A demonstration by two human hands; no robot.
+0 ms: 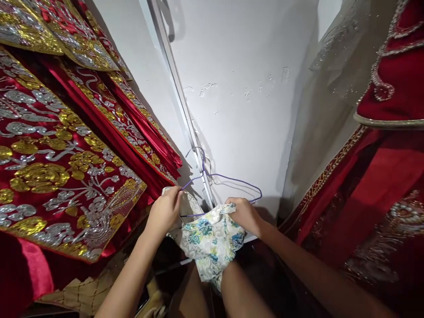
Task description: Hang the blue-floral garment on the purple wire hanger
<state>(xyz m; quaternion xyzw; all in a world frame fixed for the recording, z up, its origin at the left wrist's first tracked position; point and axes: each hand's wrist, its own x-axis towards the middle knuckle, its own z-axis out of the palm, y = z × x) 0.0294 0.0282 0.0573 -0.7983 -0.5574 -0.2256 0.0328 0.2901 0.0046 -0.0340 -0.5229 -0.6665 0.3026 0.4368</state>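
Note:
A white garment with blue, green and yellow flowers hangs between my two hands above my legs. My left hand is closed on its upper left edge and on the left arm of a thin purple wire hanger. Closed on the garment's upper right edge, my right hand sits beside the hanger's right end; whether it also grips the wire cannot be made out. The hanger's left part runs inside the garment, and its hook points up in front of a metal strip on the wall.
Red garments with gold and silver embroidery hang close on the left. More red beaded clothing hangs on the right, near clear plastic. Ahead stands a white panel with a metal edge strip.

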